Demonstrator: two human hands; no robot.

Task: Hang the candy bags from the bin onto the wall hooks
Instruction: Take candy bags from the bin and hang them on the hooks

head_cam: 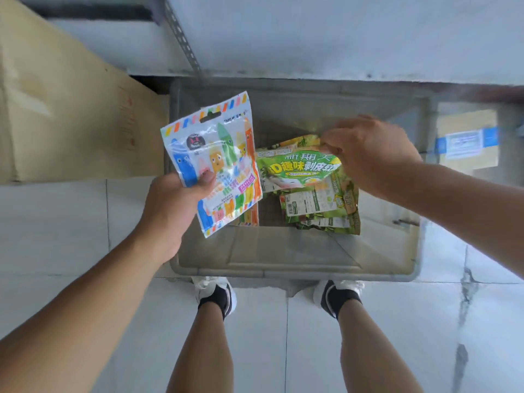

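Grey plastic makes up the bin (283, 272), which sits on the pale tiled floor (56, 236) just beyond the person's two shoes (215, 293). Most of its bottom is bare; the contents lie in the middle and towards the right. There a loose pile of green bags (320, 211) overlaps itself, several showing their printed backs with barcodes. The right hand (368, 148) reaches in from the right and pinches the top edge of the uppermost green bag (300, 168) between thumb and fingertips, the other fingers curled; whether this bag is off the pile or touching it I cannot tell. The left hand (170, 211) holds a white bag (218, 154) printed with bright crayon figures above the bin's left side, thumb pressed on its front near the lower left edge, fingers hidden behind it, hang hole pointing far. An orange strip peeks out beneath this bag's near edge, low in the bin; it may be another bag of the same kind, but too little shows to be sure. A large cardboard box (56, 109) stands left of the bin, touching or nearly touching its far left corner. A smaller box (467, 140) with blue tape and a label sits at the right. A perforated metal strut (181, 38) runs away at the far side.
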